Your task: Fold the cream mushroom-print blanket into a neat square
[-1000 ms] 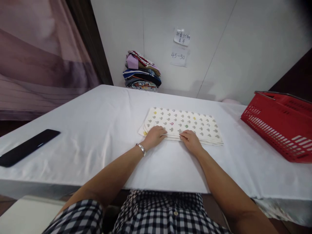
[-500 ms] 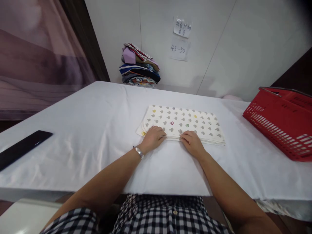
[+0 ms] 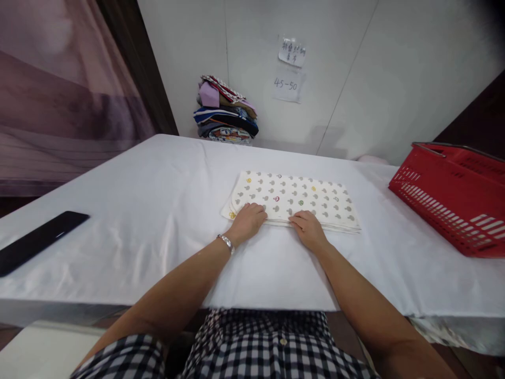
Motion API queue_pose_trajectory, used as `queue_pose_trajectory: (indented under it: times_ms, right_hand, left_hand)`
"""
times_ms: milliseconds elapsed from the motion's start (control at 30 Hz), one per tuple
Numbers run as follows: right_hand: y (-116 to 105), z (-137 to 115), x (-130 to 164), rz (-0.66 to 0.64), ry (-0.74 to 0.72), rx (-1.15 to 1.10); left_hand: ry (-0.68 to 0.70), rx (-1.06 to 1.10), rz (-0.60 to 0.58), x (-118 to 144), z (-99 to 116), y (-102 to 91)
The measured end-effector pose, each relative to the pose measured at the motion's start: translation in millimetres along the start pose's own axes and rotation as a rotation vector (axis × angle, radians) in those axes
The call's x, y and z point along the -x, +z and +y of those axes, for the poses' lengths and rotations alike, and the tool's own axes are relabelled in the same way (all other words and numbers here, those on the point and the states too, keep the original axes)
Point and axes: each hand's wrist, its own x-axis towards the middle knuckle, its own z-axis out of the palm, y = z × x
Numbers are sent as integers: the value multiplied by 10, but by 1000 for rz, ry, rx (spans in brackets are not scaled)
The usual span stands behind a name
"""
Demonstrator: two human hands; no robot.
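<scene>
A folded white cloth (image 3: 294,195) printed with grey, red, yellow and green mushroom shapes lies flat on the table, its long side facing me. Several layers show along the near edge. My left hand (image 3: 249,220), with a silver bracelet at the wrist, is closed on that edge left of the middle. A short way to the right, my right hand (image 3: 310,230) pinches the same edge between thumb and fingers. The thumb tips are partly hidden under or behind the fingers. Below the left hand, a rounded corner of the cloth sticks out past the upper layers.
A white tablecloth (image 3: 158,210) covers the table. At the back stands a stack of folded fabrics (image 3: 226,113) against the wall. A red plastic basket (image 3: 453,200) is on the right, a black phone-like slab (image 3: 39,239) on the left. Paper notes (image 3: 290,68) hang on the wall.
The view has shifted slightly. Both hands stay on the cloth's near edge, and the cloth's fold looks the same.
</scene>
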Motion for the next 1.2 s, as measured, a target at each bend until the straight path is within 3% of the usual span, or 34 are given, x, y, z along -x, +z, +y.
queue_pose_trajectory:
  times_ms: [367, 567, 733, 1033, 1200]
  right_hand:
    - [19, 79, 16, -96, -4, 86]
    - [65, 76, 2, -16, 0, 137]
    - [89, 61, 23, -57, -5, 115]
    - [-42, 39, 23, -160, -23, 99]
    - [-52, 22, 38, -148, 47, 171]
  left_hand:
    - [20, 25, -12, 59, -56, -16]
    - [-31, -35, 27, -16, -41, -42]
    - [-31, 17, -14, 37, -66, -36]
    - [-67, -94, -36, 95, -45, -12]
    - [-74, -135, -29, 37, -30, 17]
